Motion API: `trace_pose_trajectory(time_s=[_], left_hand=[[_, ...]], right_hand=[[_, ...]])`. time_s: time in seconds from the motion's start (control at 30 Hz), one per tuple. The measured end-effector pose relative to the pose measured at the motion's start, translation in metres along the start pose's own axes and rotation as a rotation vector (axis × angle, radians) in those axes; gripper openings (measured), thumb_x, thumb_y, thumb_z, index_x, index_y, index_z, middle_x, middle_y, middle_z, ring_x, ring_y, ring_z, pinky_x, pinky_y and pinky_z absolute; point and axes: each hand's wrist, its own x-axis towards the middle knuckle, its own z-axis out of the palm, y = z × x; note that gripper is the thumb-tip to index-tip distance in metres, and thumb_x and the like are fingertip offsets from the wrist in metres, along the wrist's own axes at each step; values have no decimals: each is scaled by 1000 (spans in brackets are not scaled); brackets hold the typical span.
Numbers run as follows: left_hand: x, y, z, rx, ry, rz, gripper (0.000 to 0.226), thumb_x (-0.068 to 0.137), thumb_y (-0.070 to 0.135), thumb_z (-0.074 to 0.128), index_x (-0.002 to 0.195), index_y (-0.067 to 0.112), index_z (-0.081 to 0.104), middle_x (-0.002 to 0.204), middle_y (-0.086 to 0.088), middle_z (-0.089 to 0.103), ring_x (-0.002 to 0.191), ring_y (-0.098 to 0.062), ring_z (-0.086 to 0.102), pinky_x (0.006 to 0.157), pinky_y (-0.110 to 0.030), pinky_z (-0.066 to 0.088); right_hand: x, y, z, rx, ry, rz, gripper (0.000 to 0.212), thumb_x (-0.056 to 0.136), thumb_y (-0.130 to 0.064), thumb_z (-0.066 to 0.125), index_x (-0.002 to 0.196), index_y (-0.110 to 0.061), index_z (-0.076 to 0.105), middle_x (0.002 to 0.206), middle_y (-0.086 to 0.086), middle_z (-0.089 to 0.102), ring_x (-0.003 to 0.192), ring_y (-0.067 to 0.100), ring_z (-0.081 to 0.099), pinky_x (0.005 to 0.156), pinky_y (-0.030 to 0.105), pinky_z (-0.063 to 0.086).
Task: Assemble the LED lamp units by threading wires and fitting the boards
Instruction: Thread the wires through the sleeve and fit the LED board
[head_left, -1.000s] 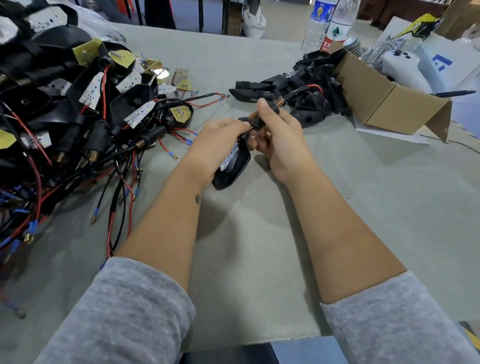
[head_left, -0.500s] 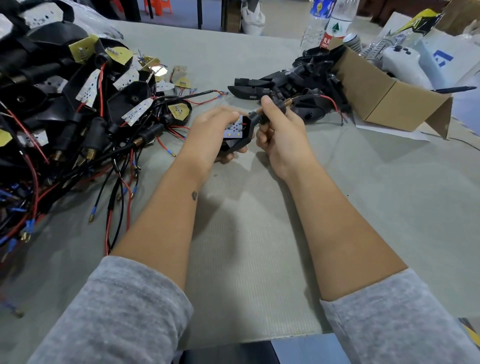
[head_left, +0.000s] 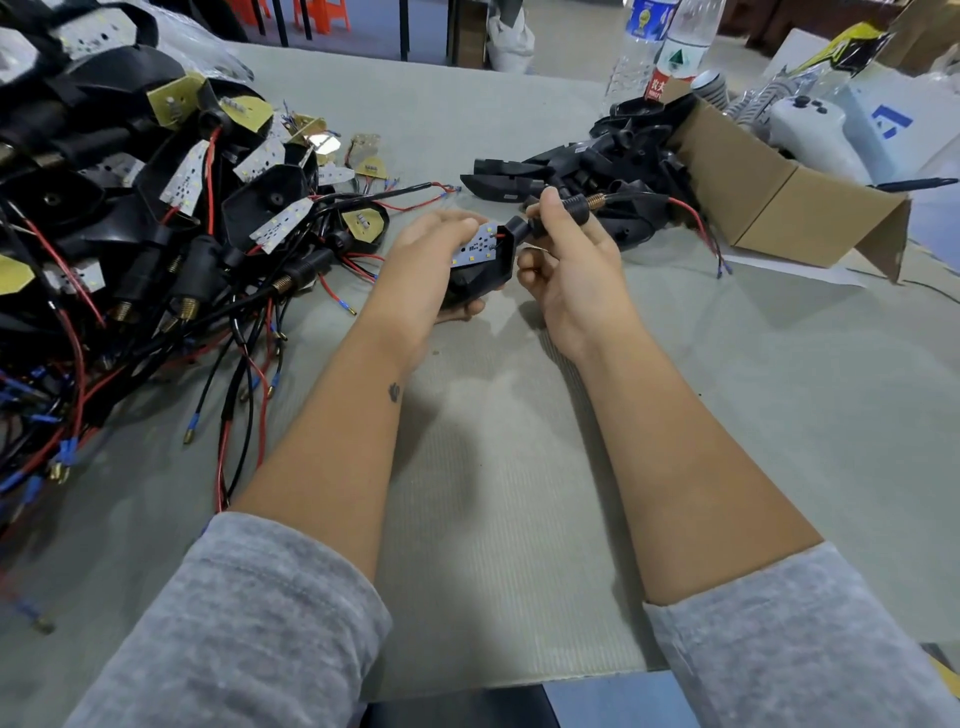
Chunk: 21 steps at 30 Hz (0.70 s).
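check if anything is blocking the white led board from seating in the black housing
Nothing visible does. The white LED board already lies on the open black plastic housing held by the left hand; only its thin red wire crosses there.

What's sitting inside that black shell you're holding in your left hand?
A white LED board lies in the black shell, with a red wire running from it toward the stem end. The left hand covers the shell's underside, so nothing beneath shows.

Both my forearms reach forward, grey sleeves pushed up. My left hand (head_left: 423, 265) cups underneath, fingers wrapped round. My right hand (head_left: 571, 260) sits just beside it, thumb and forefinger pinching, other fingers loosely curled.
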Motion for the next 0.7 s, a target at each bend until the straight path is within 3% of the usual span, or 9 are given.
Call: trace_pose_trajectory(time_s=[0.13, 0.27, 0.4, 0.7], left_hand=[[6, -4, -1, 8, 84, 15, 11, 94, 25, 61, 83, 24, 56, 89, 0, 64, 68, -14, 69, 55, -27, 55], [11, -11, -2, 158, 176, 166, 17, 93, 22, 62, 80, 19, 52, 87, 0, 56, 83, -16, 62, 57, -25, 56], [11, -13, 0, 251, 221, 237, 18, 94, 25, 62, 79, 19, 54, 83, 2, 57, 81, -14, 62, 61, -28, 59], [9, -10, 10, 43, 209, 155, 22, 98, 19, 55, 78, 10, 52, 88, -3, 56, 85, -12, 62, 70, -28, 59]], right_hand=[[-2, -2, 0, 7, 24, -28, 15, 96, -24, 61, 89, -11, 58, 72, 1, 58, 54, 10, 50, 54, 22, 41], [-3, -4, 0, 66, 62, -16, 15, 97, -25, 58, 92, -12, 56, 88, 9, 57, 58, 12, 54, 58, 22, 47], [-2, -4, 0, 87, 66, -11, 15, 98, -25, 57, 91, -13, 56, 94, 13, 56, 63, 15, 56, 62, 23, 52], [0, -4, 0, 111, 45, -16, 12, 98, -24, 57, 93, -14, 56, 91, 10, 57, 65, 14, 55, 66, 23, 54]])
